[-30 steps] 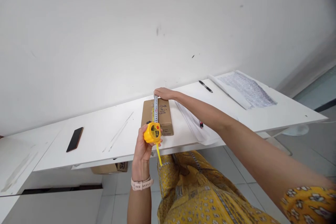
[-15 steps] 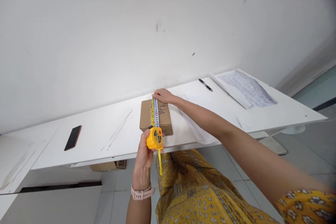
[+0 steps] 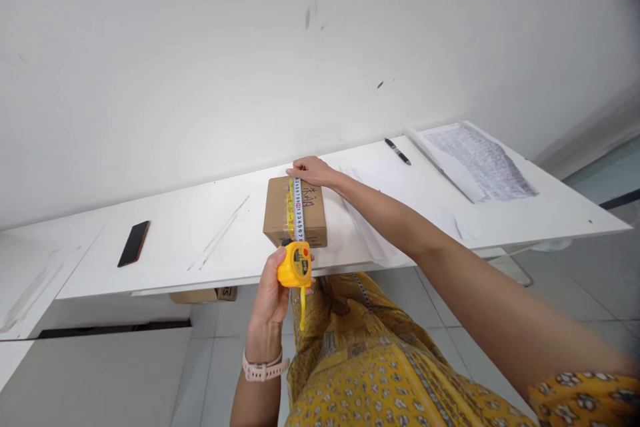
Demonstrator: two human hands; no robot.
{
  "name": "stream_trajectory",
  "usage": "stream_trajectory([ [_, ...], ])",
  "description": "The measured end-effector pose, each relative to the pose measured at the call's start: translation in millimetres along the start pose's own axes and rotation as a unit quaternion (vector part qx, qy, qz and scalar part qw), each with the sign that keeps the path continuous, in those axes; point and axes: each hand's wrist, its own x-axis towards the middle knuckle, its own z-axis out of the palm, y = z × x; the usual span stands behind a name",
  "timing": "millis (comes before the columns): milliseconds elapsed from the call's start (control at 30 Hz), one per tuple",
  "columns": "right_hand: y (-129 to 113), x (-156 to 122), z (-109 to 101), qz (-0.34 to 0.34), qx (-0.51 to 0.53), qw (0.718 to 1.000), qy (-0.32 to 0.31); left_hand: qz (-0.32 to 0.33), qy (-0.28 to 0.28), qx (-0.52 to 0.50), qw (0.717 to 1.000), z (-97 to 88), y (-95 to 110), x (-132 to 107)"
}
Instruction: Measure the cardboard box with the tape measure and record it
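Tape measure (image 3: 295, 265): one, across one box (image 3: 277, 205).

From my remote seat, it looks like an office: white desk (image 3: 175, 230), scuffed wall (image 3: 200, 47), papers (image 3: 483, 163) and pen (image 3: 397, 151) toward three o'clock, phone (image 3: 133, 244) near nine.

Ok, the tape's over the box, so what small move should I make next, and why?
I'd probably hold steady and read the tape at the near edge of the box: your right hand is at its far edge, the tape runs along the top, and your left hand holds the case by the near edge.
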Motion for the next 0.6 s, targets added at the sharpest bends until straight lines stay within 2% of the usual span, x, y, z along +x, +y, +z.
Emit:
stream_trajectory([
  [233, 3.8, -2.3, 0.4, -0.027, 0.015, 1.0, 0.004, 0.005, -0.008, -0.011, 1.0, -8.5, -10.2, -2.3],
  [533, 1.4, -1.2, 2.2, 0.011, -0.017, 1.0, -0.005, 0.011, -0.003, -0.016, 1.0, -8.9, -10.1, 2.4],
  [600, -4.3, -3.9, -3.4, -0.007, -0.027, 1.0, -0.003, 0.016, -0.007, -0.008, 1.0, -10.3, -8.8, -0.2],
])
